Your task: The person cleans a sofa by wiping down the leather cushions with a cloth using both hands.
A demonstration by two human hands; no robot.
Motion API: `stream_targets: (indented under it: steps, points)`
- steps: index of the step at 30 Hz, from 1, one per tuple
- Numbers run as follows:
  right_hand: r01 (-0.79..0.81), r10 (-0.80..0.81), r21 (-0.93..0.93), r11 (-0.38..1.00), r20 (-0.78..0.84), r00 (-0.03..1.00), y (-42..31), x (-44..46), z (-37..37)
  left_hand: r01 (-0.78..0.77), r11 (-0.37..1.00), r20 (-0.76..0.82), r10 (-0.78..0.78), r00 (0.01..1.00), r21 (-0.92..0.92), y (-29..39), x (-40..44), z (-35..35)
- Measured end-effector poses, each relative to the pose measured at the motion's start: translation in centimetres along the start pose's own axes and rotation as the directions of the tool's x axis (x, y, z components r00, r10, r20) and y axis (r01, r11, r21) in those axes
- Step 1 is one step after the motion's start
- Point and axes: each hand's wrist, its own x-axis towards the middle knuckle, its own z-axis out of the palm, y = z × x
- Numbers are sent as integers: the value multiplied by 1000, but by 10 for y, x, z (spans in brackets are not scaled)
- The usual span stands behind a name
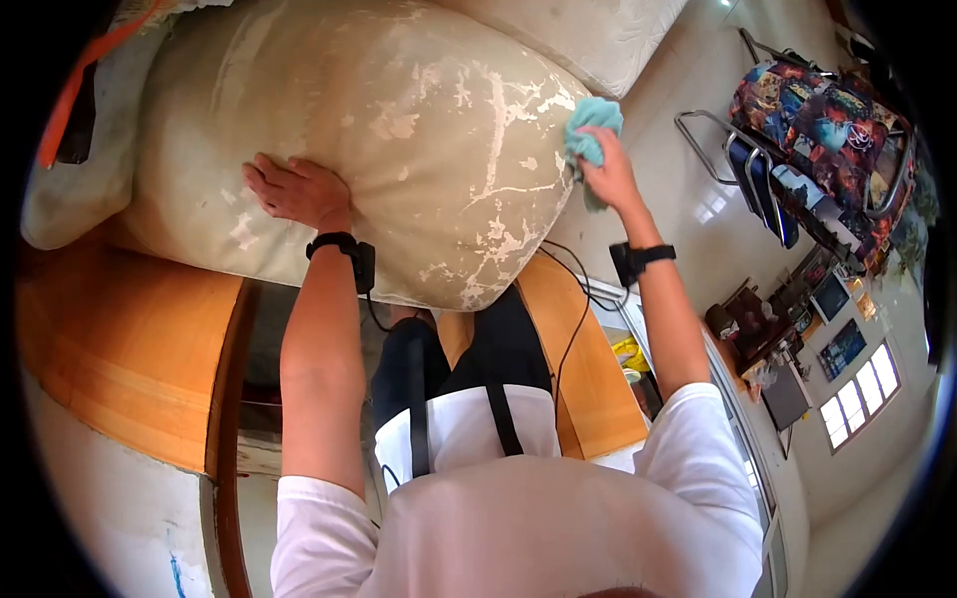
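A large beige cushion (399, 140) with a cracked, peeling cover spreads in front of me. My left hand (297, 191) lies flat on its near left part, holding nothing. At the cushion's right edge, my right hand (610, 171) grips a crumpled teal cloth (595, 118). Part of the cloth hangs below the fingers, against or very near the cushion's side; contact there is hard to make out. Black bands with small boxes circle both wrists.
Curved wooden furniture panels (130, 349) flank my legs below the cushion. Another pale cushion (583, 35) lies beyond. To the right stands a metal-framed chair (743, 164) beside a colourful patterned cover (822, 120) on the tiled floor. A black cable (578, 334) hangs near my right side.
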Motion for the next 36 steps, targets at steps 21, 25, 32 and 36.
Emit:
stream_targets:
  steps: [21,25,32,36]
  points:
    - [131,-142,61,989,210,967,-71,-39,23,-40,997,-55,43,998,66,-11,1,7]
    - [100,-42,170,980,-317,948,-67,24,51,-62,997,9,62,998,50,-12,1,8]
    - [283,-254,401,871,-123,959,-164,59,138,-104,990,29,107,994,-100,-25,5,5]
    - [379,-417,444,812,-14,909,-201,18,191,-85,993,224,102,969,-86,-43,23,-22]
